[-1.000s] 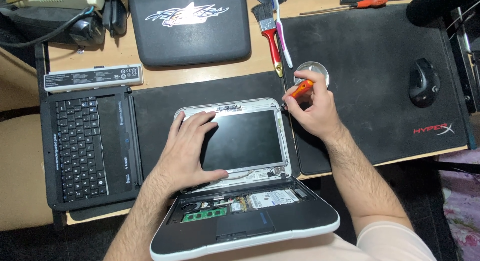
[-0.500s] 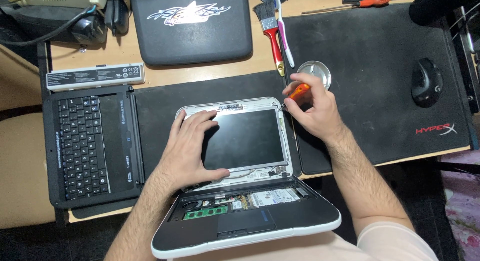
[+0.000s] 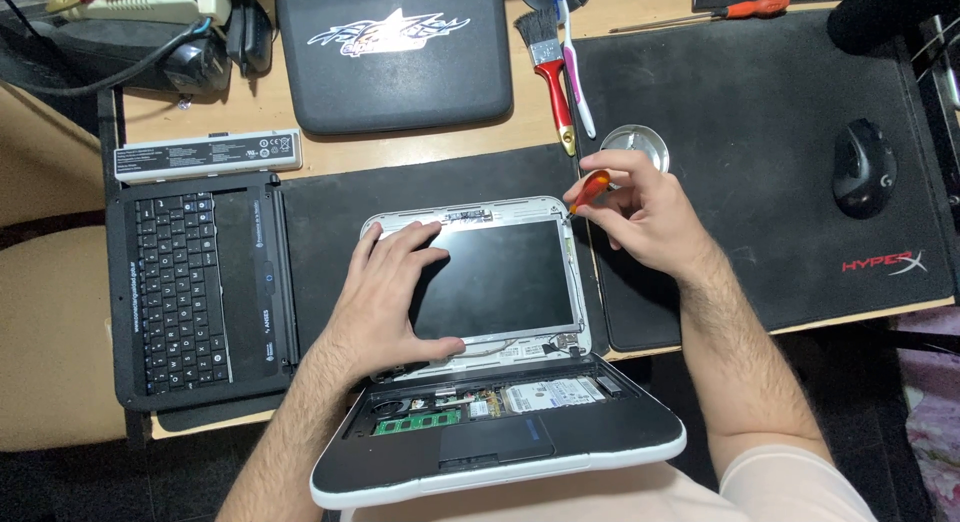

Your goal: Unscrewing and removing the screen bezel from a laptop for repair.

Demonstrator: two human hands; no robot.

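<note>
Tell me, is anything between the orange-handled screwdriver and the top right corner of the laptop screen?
Nothing visible. The right hand holds the orange screwdriver with its tip right at the screen's upper right corner. The left hand lies flat on the screen's left side, away from that corner.

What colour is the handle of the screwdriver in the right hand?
Orange-red; the screwdriver handle shows between the right hand fingers in the head view.

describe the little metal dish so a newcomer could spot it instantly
Start at the large black desk mat on the right. At its left edge, just above the right hand, sits the small round metal dish. It is the only shiny silver circle; the red-handled brush beside it is long.
</note>
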